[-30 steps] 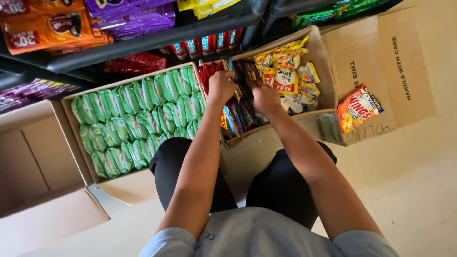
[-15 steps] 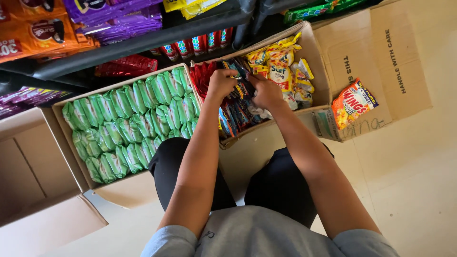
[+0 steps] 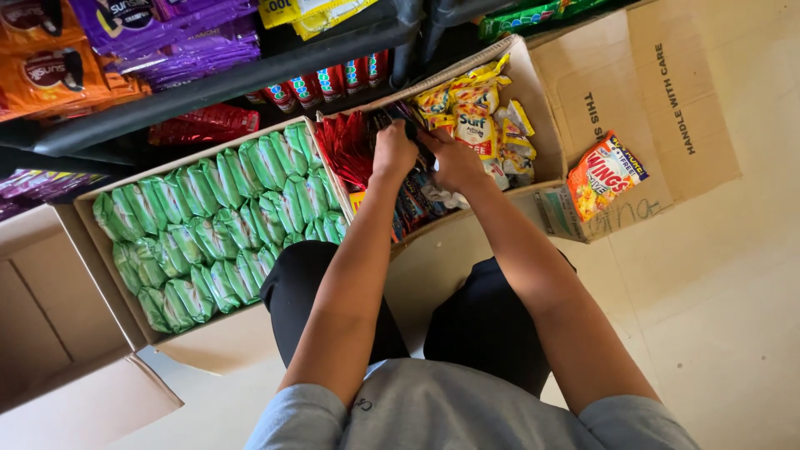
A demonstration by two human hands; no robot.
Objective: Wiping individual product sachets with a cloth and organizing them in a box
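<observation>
The person crouched over a cardboard carton [image 3: 533, 100] of mixed snack packets on the floor, both arms reaching into its middle. The left hand [image 3: 393, 152] was curled closed around the tops of some dark upright packets [image 3: 412, 200], seemingly pinching them together so they stood as a bundle. The right hand [image 3: 454, 160] pressed against the same bundle from the other side, fingers bent over it; whether it truly gripped a packet or only steadied the row could not be told. The dark packets sat mid-carton, between red sachets [image 3: 346, 150] by the left wall and yellow packets [image 3: 475, 112] toward the far right corner, packed on edge, probably to fit more in. Touching the carton's left wall stood a second box [image 3: 108, 275] filled with rows of green packets [image 3: 208, 225]. One orange snack bag [image 3: 604, 175] lay apart on the carton's opened flap [image 3: 658, 92].
</observation>
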